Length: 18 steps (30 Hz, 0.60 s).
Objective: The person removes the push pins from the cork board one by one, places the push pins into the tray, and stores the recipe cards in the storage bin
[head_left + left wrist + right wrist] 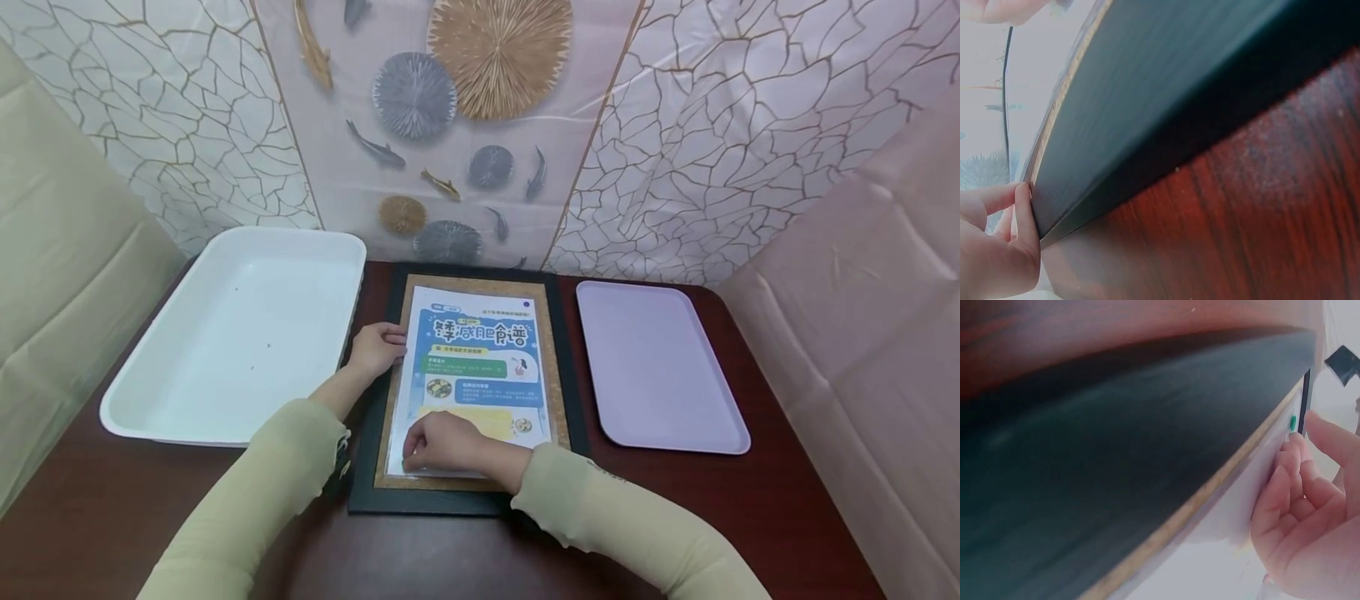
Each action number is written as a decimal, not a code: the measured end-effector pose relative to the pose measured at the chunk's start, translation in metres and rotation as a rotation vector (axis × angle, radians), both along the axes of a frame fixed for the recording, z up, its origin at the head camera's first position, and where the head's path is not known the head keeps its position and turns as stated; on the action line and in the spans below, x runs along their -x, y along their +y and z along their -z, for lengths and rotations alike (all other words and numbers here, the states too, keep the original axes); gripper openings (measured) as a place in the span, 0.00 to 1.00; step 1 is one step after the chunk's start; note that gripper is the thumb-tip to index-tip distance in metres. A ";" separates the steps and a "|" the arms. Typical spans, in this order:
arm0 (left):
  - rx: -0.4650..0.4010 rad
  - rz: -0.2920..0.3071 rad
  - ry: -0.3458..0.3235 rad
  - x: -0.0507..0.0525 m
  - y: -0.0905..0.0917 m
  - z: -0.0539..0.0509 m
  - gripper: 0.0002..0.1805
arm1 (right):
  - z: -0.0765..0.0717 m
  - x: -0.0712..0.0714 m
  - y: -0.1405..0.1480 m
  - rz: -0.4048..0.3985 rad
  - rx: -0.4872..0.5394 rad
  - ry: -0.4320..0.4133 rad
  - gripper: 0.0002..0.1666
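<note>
A printed poster with blue, green and yellow blocks lies on a cork board framed in black. My left hand is at its left edge; in the left wrist view, the thumb and a finger meet at that edge. Over the poster's lower left corner is my right hand, its fingers bent loosely. A small green pushpin stands at that corner, right by the fingertips. Thumb and fingers are apart there, and the pin head shows uncovered.
Left of the board sits a deep white tray; a shallow lilac tray lies to the right. Everything stands on a dark reddish wood table. Patterned cloth hangs behind, with pale cloth along both sides.
</note>
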<state>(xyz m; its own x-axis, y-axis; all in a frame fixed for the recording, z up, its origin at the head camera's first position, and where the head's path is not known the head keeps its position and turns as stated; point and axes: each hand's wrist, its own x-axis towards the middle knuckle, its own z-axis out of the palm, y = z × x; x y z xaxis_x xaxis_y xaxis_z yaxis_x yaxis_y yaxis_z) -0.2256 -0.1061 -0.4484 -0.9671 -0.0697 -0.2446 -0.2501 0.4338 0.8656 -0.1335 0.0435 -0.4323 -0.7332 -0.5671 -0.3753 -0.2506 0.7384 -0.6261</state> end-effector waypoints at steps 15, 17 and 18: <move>-0.002 -0.032 -0.017 0.002 0.001 0.002 0.19 | -0.003 0.002 -0.008 -0.064 -0.122 0.036 0.04; -0.001 -0.030 -0.023 0.002 0.001 0.001 0.19 | -0.002 0.002 -0.008 -0.068 -0.130 0.041 0.05; -0.001 -0.030 -0.026 0.002 0.001 0.001 0.19 | -0.002 0.002 -0.009 -0.070 -0.134 0.044 0.05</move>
